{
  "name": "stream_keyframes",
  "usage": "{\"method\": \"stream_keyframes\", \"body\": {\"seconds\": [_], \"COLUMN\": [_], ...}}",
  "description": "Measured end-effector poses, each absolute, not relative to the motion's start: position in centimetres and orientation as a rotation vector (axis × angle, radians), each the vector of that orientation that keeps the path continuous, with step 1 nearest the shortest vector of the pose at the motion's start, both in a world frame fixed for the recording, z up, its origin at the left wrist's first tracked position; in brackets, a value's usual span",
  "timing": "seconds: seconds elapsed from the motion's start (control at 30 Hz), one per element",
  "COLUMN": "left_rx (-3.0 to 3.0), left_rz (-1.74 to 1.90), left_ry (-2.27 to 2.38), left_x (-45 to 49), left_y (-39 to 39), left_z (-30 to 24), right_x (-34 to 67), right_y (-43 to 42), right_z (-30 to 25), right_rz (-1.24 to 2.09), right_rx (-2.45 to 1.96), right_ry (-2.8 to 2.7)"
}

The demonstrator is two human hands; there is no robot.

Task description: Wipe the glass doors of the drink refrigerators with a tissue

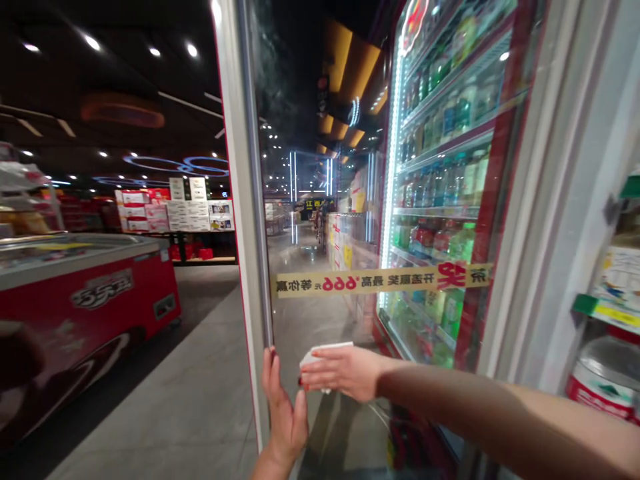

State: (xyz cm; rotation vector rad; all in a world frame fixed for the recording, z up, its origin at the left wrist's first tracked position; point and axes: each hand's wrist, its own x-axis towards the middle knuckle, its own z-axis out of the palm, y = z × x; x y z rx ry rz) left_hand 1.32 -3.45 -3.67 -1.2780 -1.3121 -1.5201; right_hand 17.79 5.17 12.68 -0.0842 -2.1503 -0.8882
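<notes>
A glass cooler door (320, 320) stands open in front of me, with a pale frame and a gold strip (383, 281) of mirrored lettering across the pane. My right hand (345, 373) reaches in from the right and presses a folded white cloth (336, 345) flat to the lower glass. The cloth shows above and below the fingers. At the door's lower left edge, my left hand (285, 410) rests upright against the frame. Its fingers are stretched out and the thumb is apart, with nothing held.
Bottles fill the lit shelves (440, 160) seen in the door glass. To the right is a store shelf holding a clear-lidded container (610, 373). A red chest freezer (100, 300) stands left on the grey floor (190, 373). Stacked boxes (187, 213) are behind it.
</notes>
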Motion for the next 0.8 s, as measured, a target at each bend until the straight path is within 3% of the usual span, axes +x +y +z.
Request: {"method": "stream_keyframes", "body": {"seconds": [0.1, 0.17, 0.23, 0.3, 0.37, 0.5, 0.57, 0.67, 0.8], "left_rx": [-1.329, -1.344, -1.342, -1.34, -1.354, -1.433, -1.452, -1.39, -1.361], "left_rz": [-1.547, -1.547, -1.527, -1.482, -1.394, -1.122, -0.997, -0.854, -0.82], "left_ry": [-1.291, -1.275, -1.265, -1.243, -1.213, -1.182, -1.187, -1.167, -1.134], "left_x": [0.9, 0.7, 0.6, 0.5, 0.4, 0.2, 0.2, 0.1, -0.1], "left_y": [-5.1, -5.6, -5.5, -4.7, -3.6, -1.1, -0.4, 0.0, 0.1], "left_z": [-3.1, -2.2, -0.5, 1.6, 3.8, 6.5, 6.7, 6.6, 6.6], "right_x": [17.7, 16.8, 15.3, 14.2, 14.6, 21.8, 27.2, 33.0, 30.1], "right_y": [6.5, 7.7, 8.1, 7.3, 6.0, 6.5, 9.3, 14.6, 15.7], "right_z": [17.9, 22.0, 22.5, 18.0, 10.0, -3.6, -5.2, -3.0, -2.7], "right_rz": [-0.874, -0.734, -0.603, -0.567, -0.588, -0.612, -0.593, -0.512, -0.349], "right_rx": [0.082, -0.249, -0.529, -0.496, -0.127, 0.05, -0.1, -0.52, -0.965], "right_ry": [-2.203, -2.037, -1.845, -1.882, -2.145, -2.244, -2.17, -1.921, -1.616]}}
